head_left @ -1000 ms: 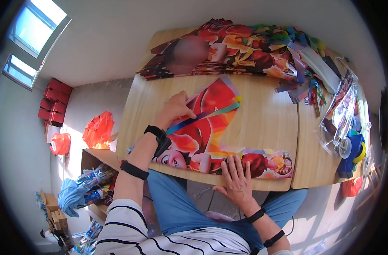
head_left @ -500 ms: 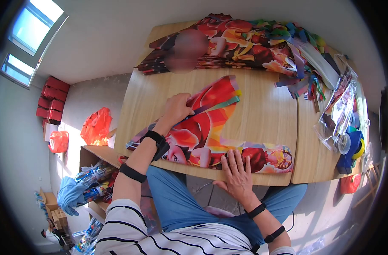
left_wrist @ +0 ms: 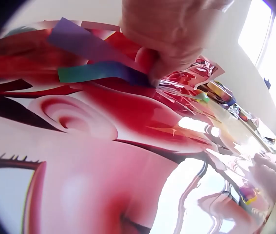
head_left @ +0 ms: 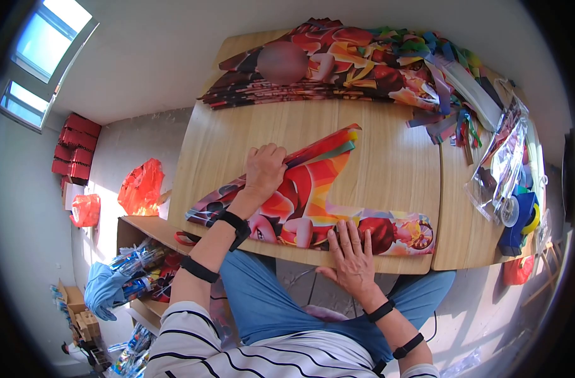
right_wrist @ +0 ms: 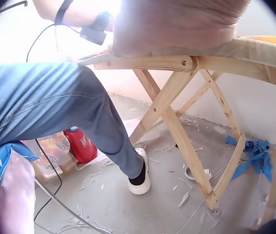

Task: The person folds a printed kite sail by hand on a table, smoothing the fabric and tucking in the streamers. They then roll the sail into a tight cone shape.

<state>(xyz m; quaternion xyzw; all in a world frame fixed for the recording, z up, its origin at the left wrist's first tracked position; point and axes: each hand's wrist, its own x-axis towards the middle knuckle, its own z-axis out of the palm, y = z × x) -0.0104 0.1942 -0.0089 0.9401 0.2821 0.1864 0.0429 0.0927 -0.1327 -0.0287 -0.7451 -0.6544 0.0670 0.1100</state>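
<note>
Sheet [head_left: 303,189], glossy, L-shaped, under both hands [head_left: 265,169] [head_left: 354,261], left curled round its folded edge [head_left: 319,146], right flat, straight-fingered

A bright window [head_left: 53,36] lights the head view's upper left; glare streaks the left wrist view's glossy sheet [left_wrist: 113,158]; dark corners edge all 3 views.

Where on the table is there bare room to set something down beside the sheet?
Largest: the table between the sheet, the far pile and the seam. Smaller: between the left hand and the table's left edge, and between the seam and the dispenser. Crowded: the far side, under the pile, and the right edge, around the clear plastic.
</note>
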